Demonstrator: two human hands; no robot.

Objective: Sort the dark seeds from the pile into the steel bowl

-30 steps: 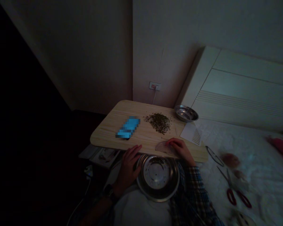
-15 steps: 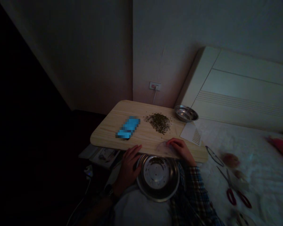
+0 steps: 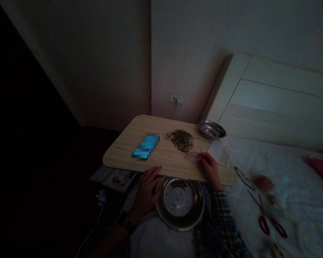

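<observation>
My right hand point(image 3: 209, 167) pinches a thin, clear, round-edged piece point(image 3: 193, 157), perhaps plastic, against the wooden table point(image 3: 118, 154). Just beyond its edge lies a spread pile of small green grains point(image 3: 181, 139). My left hand point(image 3: 148, 186) rests with fingers stretched out at the table's near edge, beside the steel bowl point(image 3: 200, 211). That bowl sits below the edge, over my lap, with some dark grains at its far side. Whether my left thumb touches its rim I cannot tell.
A phone-like, blurred blue-screened object point(image 3: 146, 146) lies left on the table. Another steel bowl point(image 3: 212, 129) and a white card point(image 3: 220, 152) are at the right. Red-handled scissors point(image 3: 263, 225) lie on the bed point(image 3: 301, 200). A wall socket point(image 3: 177, 98) is behind.
My right hand has moved the clear piece away from me and slightly right, from near the table's front edge to the near side of the grain pile. My left hand stays put.
</observation>
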